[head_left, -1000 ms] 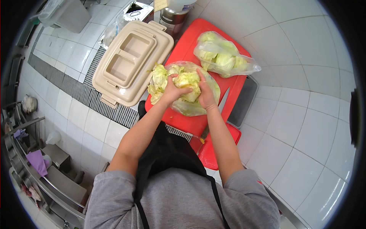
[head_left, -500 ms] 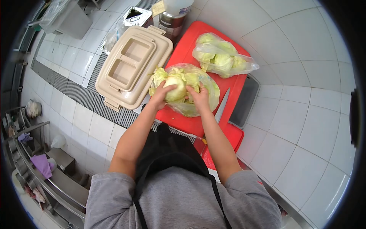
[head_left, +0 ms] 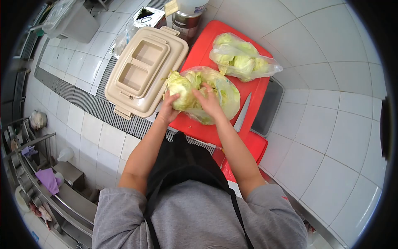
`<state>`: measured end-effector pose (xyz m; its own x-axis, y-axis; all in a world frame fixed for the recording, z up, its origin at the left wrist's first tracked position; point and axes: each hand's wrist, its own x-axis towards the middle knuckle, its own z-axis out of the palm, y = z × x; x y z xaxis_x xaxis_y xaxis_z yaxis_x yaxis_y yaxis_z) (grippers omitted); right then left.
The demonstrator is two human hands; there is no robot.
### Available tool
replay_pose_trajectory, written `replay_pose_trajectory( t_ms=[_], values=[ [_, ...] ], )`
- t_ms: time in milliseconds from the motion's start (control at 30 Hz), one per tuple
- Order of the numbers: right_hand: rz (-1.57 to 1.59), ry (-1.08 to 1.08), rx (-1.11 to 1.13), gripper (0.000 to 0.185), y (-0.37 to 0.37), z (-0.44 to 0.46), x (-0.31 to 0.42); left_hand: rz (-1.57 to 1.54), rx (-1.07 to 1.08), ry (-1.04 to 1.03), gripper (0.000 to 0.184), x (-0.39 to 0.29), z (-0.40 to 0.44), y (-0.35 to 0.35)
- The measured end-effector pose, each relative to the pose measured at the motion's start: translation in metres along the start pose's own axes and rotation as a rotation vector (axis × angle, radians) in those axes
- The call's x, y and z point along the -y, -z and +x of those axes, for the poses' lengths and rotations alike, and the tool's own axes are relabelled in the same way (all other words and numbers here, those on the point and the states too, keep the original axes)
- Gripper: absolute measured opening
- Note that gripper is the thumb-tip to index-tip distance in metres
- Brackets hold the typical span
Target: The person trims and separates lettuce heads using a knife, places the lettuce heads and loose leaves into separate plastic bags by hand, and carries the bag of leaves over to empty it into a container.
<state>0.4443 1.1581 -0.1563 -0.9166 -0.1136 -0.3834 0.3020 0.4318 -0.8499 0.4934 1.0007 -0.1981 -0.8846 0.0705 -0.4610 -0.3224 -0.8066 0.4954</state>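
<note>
A pale green head of lettuce [head_left: 180, 89] is tilted up at the near left side of an open clear plastic bag [head_left: 228, 97]. My left hand [head_left: 169, 107] grips the head from below and the left, thumb across its front. On its right side, my right hand [head_left: 210, 103] has thumb and fingers around loose lettuce leaves [head_left: 194, 78]; some of its fingertips are hidden among them. Both bag and lettuce rest on a red cutting board [head_left: 203, 45]. A knife [head_left: 242, 114] lies on the board, right of my right hand.
Another clear bag of lettuce [head_left: 242, 62] lies on the board's far right part. Left of the board stands a beige lidded container [head_left: 112, 83]. A metal can [head_left: 185, 25] is behind it. A dark grey tray [head_left: 269, 108] sits between the board and the tiled wall [head_left: 315, 108].
The lettuce head has turned and shifted left in my left hand. My right hand has slid off its front onto the leaves at its right side. The bag stays in place.
</note>
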Motion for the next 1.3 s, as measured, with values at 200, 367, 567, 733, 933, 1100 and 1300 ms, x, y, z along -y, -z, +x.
replay_pose_trajectory(
  t_ms=[200, 367, 567, 733, 933, 1100, 1300],
  values=[
    [0.386, 0.025, -0.012, 0.05, -0.017, -0.001, 0.003, 0.278, 0.036, 0.072, 0.085, -0.015, -0.01, -0.031],
    [-0.044, 0.252, 0.036, 0.043, 0.0, -0.005, 0.0, 0.405, -0.169, -0.002, 0.085, -0.011, -0.016, -0.052],
    [-0.213, 0.238, 0.08, 0.041, 0.003, -0.001, 0.01, 0.624, -0.338, -0.117, 0.077, -0.003, -0.015, -0.048],
    [-0.229, 0.196, 0.049, 0.044, 0.014, 0.013, 0.001, 0.382, -0.262, -0.037, 0.064, -0.013, -0.02, -0.035],
    [-0.232, 0.076, -0.126, 0.046, 0.023, 0.045, -0.061, 0.077, -0.047, 0.065, 0.056, -0.032, -0.017, -0.023],
    [-0.746, -0.015, 0.041, 0.047, 0.03, 0.041, -0.057, -0.214, 0.052, 0.199, 0.058, -0.031, -0.012, 0.0],
    [-0.156, 0.485, 0.242, 0.073, 0.034, 0.01, 0.04, 0.138, 0.102, 0.399, 0.058, -0.048, 0.003, 0.012]
  ],
)
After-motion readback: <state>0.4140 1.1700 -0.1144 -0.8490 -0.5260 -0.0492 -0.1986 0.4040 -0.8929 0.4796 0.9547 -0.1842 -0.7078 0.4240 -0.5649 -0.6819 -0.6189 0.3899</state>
